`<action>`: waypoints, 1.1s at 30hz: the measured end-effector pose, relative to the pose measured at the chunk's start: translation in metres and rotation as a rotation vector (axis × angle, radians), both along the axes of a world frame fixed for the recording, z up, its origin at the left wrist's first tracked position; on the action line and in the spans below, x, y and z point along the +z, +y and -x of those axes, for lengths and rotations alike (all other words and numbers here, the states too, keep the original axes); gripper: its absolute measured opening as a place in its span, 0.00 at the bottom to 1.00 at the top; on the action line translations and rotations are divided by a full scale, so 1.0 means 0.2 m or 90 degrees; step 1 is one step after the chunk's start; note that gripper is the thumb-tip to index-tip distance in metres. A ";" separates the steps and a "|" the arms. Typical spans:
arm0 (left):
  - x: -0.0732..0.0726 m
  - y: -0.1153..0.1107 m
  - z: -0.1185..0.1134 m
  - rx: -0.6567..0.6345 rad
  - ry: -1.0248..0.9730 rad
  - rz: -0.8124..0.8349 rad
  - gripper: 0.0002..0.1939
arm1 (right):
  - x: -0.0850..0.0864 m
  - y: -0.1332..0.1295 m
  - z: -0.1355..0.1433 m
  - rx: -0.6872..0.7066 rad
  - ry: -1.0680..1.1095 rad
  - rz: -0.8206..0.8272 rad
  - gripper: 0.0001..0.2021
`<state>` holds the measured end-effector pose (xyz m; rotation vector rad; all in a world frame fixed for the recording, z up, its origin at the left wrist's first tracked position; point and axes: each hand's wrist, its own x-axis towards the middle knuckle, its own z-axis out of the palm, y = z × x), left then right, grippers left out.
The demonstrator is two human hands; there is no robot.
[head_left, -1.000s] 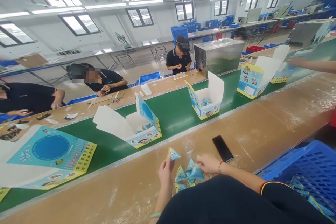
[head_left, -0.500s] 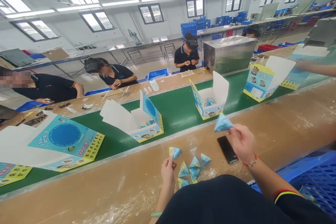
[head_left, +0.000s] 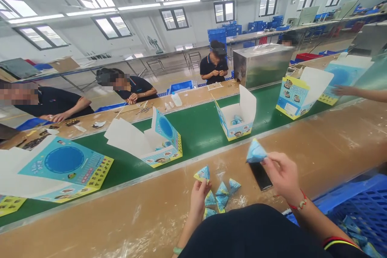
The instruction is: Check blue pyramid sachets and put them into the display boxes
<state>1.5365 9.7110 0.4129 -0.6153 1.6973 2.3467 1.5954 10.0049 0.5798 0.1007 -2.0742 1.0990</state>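
Observation:
My left hand (head_left: 200, 194) pinches a small blue and yellow triangular packet (head_left: 202, 173) above the brown table. Between finger and thumb of my right hand (head_left: 282, 175) is a larger-looking blue triangular packet (head_left: 255, 151), held over a black phone (head_left: 260, 175). Several similar packets (head_left: 222, 196) lie on the table just right of my left hand. Beyond them, an open carton (head_left: 236, 119) with blue packets inside stands on the green belt (head_left: 199, 129). Another open carton (head_left: 160, 151) to its left also has packets in it.
More cartons stand at the far left (head_left: 65, 165) and right (head_left: 292, 94) of the belt. Across it, people in dark shirts (head_left: 213, 66) sit near a metal housing (head_left: 263, 64). Another person's hand (head_left: 343, 90) touches a carton at right. A blue crate (head_left: 356, 201) with packets is at lower right.
The cartons have shifted left along the belt. My right hand has lowered slightly with its packet, and my left hand has moved slightly right. At right, the other person's hand has come lower.

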 end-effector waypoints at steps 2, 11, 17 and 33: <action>0.02 0.02 0.00 -0.041 0.025 0.024 0.28 | 0.02 -0.01 0.00 0.028 0.007 -0.019 0.05; 0.15 0.05 -0.03 -0.052 0.080 0.102 0.25 | 0.02 -0.02 0.02 0.086 0.028 0.002 0.06; 0.21 0.07 -0.04 -0.047 0.100 0.125 0.26 | 0.03 -0.01 0.04 0.144 -0.001 -0.023 0.08; 0.26 0.05 0.01 -0.020 0.122 0.178 0.27 | 0.00 0.02 0.06 0.150 -0.062 0.004 0.09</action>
